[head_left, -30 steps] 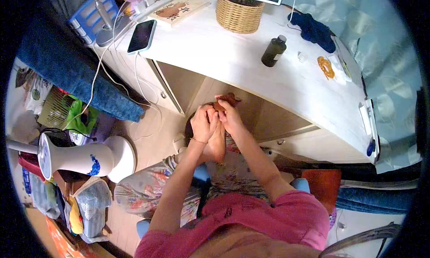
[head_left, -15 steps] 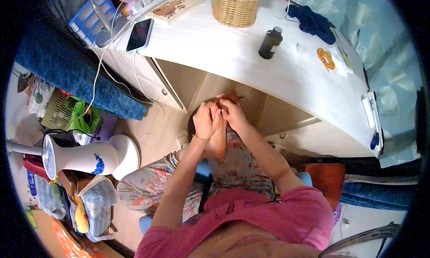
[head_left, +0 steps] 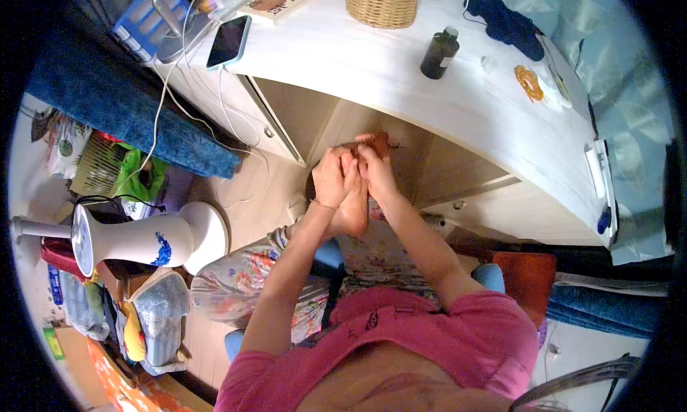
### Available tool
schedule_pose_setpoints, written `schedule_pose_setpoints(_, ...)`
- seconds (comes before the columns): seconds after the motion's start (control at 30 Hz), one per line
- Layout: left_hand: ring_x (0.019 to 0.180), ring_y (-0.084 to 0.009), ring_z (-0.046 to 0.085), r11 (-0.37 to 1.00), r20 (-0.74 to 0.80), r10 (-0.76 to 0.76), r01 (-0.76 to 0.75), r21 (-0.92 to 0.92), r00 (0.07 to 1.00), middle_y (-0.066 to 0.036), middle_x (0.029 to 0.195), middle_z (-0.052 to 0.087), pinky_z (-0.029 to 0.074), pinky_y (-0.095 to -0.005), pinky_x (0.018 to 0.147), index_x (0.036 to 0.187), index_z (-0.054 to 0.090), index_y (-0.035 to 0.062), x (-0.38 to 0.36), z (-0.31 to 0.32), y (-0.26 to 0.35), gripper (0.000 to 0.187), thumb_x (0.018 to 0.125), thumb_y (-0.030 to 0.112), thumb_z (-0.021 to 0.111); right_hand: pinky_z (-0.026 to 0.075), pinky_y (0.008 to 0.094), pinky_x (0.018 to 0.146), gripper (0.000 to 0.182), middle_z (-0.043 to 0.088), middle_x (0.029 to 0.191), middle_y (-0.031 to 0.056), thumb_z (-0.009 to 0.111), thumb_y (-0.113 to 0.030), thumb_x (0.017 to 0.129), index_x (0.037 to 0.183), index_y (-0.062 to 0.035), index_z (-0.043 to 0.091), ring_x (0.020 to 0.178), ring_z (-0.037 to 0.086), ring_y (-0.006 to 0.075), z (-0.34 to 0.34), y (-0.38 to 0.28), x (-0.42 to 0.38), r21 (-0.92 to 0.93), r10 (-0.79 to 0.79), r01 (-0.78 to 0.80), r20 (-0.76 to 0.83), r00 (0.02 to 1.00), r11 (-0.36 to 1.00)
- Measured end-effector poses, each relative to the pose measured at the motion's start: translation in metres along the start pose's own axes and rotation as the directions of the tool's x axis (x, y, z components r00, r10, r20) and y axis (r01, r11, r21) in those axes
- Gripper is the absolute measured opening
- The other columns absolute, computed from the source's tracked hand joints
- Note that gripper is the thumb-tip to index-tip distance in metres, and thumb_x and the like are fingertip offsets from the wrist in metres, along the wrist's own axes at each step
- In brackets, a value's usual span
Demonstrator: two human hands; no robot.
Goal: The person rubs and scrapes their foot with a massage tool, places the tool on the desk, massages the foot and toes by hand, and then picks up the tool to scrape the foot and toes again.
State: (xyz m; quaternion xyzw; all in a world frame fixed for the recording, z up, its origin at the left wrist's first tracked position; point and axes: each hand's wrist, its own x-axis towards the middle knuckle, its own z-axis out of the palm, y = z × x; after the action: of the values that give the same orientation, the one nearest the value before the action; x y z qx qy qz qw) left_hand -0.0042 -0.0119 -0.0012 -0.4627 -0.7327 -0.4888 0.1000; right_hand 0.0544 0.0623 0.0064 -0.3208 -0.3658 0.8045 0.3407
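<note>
A bare foot [head_left: 351,217] rests raised across my other leg, its heel toward me. My left hand [head_left: 331,177] is closed around the foot's left side, with a thin band at the wrist. On the other side, my right hand [head_left: 376,172] grips the upper part of the foot near the toes. Fingers of both hands meet over the sole, and the toes are mostly hidden. Floral trousers [head_left: 236,287] cover my legs beneath.
Ahead is a white desk [head_left: 343,61] holding a dark bottle [head_left: 439,53], a wicker basket [head_left: 381,3], a phone [head_left: 229,41] and a dark cloth [head_left: 504,27]. A white stand [head_left: 136,244] lies left, near folded clothes [head_left: 161,315]. A brown stool [head_left: 526,283] stands right.
The view has tipped slightly downward, so the desk sits higher in the picture. Both hands stay on the foot; the right hand's fingers have shifted a little.
</note>
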Motion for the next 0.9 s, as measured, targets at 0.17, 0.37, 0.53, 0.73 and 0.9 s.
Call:
schedule_pose_setpoints(0.17,0.067,-0.0323,0.052,1.0,-0.043,0.009,-0.009,0.0,0.999,-0.013,0.077,0.05,0.043,-0.0385,0.057,0.088,0.047,0.0061,-0.002,0.006,0.0,0.021,0.073,0.019,0.056,0.033,0.0171,0.046,0.01,0.05,0.073,-0.004,0.053,-0.011,0.076,0.086,-0.0115,0.053,0.056,0.041,0.0038,-0.013,0.001,0.011,0.071,0.051,-0.058,0.092,0.994,0.996)
schedule_pose_setpoints(0.37,0.07,-0.034,0.052,1.0,-0.019,0.01,-0.01,-0.02,1.0,-0.014,0.08,0.05,0.042,-0.0396,0.059,0.089,0.046,0.0058,-0.003,0.004,-0.003,0.022,0.075,0.02,0.054,0.039,0.0206,0.055,0.012,0.05,0.077,-0.0017,0.053,-0.011,0.076,0.087,-0.0112,0.052,0.066,0.046,0.0075,-0.001,-0.011,-0.01,0.068,-0.013,0.011,0.03,0.999,0.998)
schedule_pose_setpoints(0.53,0.071,-0.0334,0.052,0.999,-0.057,-0.031,0.03,-0.018,0.998,-0.014,0.08,0.05,0.042,-0.0385,0.06,0.089,0.046,0.0054,-0.007,0.007,-0.002,0.021,0.074,0.018,0.054,0.042,0.0218,0.062,0.013,0.051,0.082,-0.0004,0.051,-0.009,0.076,0.089,-0.0088,0.051,0.072,0.049,0.0102,0.004,-0.005,-0.003,-0.007,-0.085,0.085,-0.007,0.996,0.996)
schedule_pose_setpoints(0.73,0.074,-0.0359,0.052,0.994,0.039,-0.083,0.086,-0.074,0.996,-0.017,0.086,0.053,0.042,-0.0411,0.067,0.091,0.047,0.0038,-0.005,0.004,-0.003,0.021,0.076,0.018,0.054,0.037,0.0204,0.046,0.011,0.051,0.078,-0.0007,0.049,-0.01,0.078,0.088,-0.0076,0.051,0.058,0.044,0.0075,-0.017,-0.003,-0.006,-0.082,-0.052,0.063,0.129,0.99,0.995)
schedule_pose_setpoints(0.9,0.07,-0.0326,0.052,1.0,-0.072,0.006,-0.006,0.003,0.997,-0.013,0.081,0.05,0.043,-0.038,0.059,0.089,0.046,0.0062,-0.007,0.007,-0.002,0.022,0.076,0.022,0.053,0.035,0.0203,0.045,0.011,0.05,0.072,-0.001,0.049,-0.011,0.079,0.088,-0.0062,0.051,0.055,0.042,0.0064,0.007,0.007,0.006,-0.032,-0.197,0.197,0.01,0.98,0.98)
